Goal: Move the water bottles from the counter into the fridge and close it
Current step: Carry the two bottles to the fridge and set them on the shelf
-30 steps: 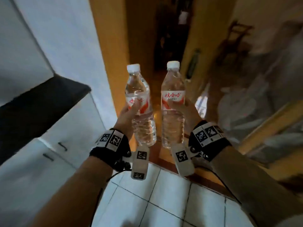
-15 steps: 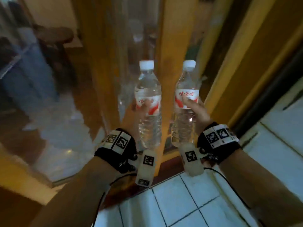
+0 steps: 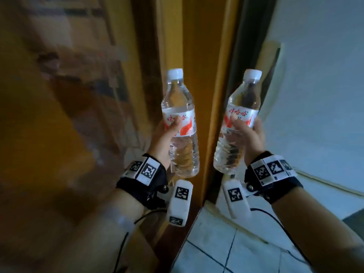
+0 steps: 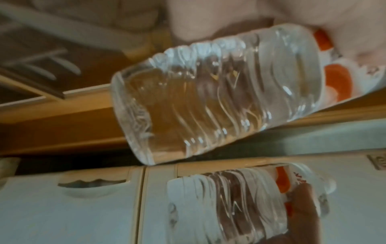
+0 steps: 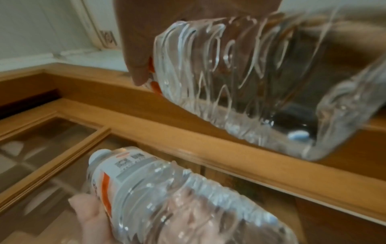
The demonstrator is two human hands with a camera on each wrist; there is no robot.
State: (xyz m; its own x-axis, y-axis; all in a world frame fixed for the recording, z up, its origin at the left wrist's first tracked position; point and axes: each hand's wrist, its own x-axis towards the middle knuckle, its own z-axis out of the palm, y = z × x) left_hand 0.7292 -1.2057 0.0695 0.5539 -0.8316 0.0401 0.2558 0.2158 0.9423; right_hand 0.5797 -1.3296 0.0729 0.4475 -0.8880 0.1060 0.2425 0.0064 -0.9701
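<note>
Room: a narrow corner where a wooden door frame (image 3: 199, 56) stands at 12 o'clock and the pale fridge (image 3: 325, 95) fills the view from 1 to 4 o'clock; a white tiled floor (image 3: 226, 251) lies at 6 o'clock.
Glazed wooden door: takes the whole left side from 7 to 11 o'clock, its panes (image 3: 69, 85) blurred and full of reflections.
Fridge: shut (both door panels sit flush in the left wrist view), with a vertical recessed handle (image 3: 273, 79) on its edge nearest the frame; a dark gap (image 3: 242, 56) runs between fridge and frame.
Edges: the frame's upright edge passes between the two bottles; the fridge's near edge stands just behind the right-hand bottle.
Open room: free air shows above both caps and between the bottles; how close the bottles are to the frame cannot be told.
Left bottle (image 3: 180, 125): upright, white cap on top, red and white label, at 12 o'clock in front of the frame, off the counter and outside the fridge.
Right bottle (image 3: 239, 125): leaning a little toward 1 o'clock, same label, in front of the fridge's edge, also outside it.
Left hand (image 3: 165, 136): wrapped around the left bottle at the label, thumb across the front.
Right hand (image 3: 249, 134): wrapped around the right bottle at the label, thumb on the front.
Wrist bands: black straps with printed square markers (image 3: 146, 170) on each wrist.
Cables: thin black leads (image 3: 264, 211) hang from both bands toward 6 o'clock.
</note>
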